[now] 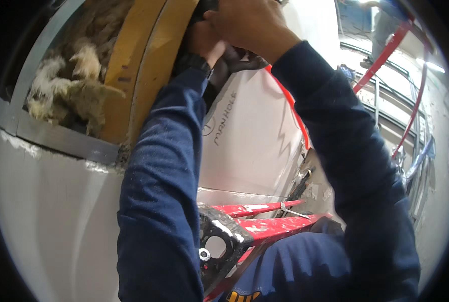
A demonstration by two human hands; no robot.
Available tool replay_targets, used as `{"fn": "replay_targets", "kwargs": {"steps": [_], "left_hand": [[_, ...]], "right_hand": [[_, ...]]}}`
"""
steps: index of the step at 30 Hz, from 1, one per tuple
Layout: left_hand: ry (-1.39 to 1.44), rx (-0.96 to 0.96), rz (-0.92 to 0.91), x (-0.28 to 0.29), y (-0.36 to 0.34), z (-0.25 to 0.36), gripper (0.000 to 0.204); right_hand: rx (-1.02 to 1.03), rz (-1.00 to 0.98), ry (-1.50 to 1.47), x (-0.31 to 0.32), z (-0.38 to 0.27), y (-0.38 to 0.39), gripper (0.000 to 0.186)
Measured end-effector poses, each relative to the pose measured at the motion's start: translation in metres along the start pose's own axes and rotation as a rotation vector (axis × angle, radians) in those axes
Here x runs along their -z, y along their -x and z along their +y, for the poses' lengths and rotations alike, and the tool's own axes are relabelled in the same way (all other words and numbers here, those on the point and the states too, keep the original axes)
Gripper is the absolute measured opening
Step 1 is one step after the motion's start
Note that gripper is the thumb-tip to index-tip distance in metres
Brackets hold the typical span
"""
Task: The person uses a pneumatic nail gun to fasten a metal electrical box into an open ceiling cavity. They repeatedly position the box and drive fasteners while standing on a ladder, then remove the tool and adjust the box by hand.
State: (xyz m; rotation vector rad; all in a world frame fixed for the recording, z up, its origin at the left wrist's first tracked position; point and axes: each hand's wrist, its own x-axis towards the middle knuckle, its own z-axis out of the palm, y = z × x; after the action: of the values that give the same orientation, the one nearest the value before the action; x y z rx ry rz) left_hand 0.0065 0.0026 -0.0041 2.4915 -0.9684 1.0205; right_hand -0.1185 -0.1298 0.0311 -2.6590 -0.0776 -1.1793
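Both hands are raised close together at the top of the view, beside a yellow-brown panel edge and a dark gap. My left hand has a dark watch at its wrist; its fingers are curled and partly hidden. My right hand is closed, overlapping the left. Whatever they grip is hidden; a dark piece shows just beneath them. A bright red strip or cable hangs below my right wrist, against a white board with handwriting on it.
Below me stands a red ladder with a black, paint-spotted top. At left, loose insulation wool fills a metal stud frame above a pale wall panel. Another person is at the upper right, near a red rail.
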Motion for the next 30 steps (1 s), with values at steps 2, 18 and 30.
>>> {"fn": "replay_targets", "kwargs": {"steps": [2, 18, 30], "left_hand": [[0.027, -0.017, 0.012, 0.001, 0.005, 0.000, 0.025], [0.095, 0.195, -0.137, 0.016, 0.005, 0.019, 0.022], [0.204, 0.146, -0.098, 0.006, 0.005, 0.005, 0.020]], "right_hand": [[0.193, -0.151, 0.017, 0.009, 0.012, -0.007, 0.036], [-0.230, -1.254, -1.616, -0.026, 0.061, -0.057, 0.037], [-0.298, -0.933, -1.625, -0.025, 0.047, -0.033, 0.042]]}}
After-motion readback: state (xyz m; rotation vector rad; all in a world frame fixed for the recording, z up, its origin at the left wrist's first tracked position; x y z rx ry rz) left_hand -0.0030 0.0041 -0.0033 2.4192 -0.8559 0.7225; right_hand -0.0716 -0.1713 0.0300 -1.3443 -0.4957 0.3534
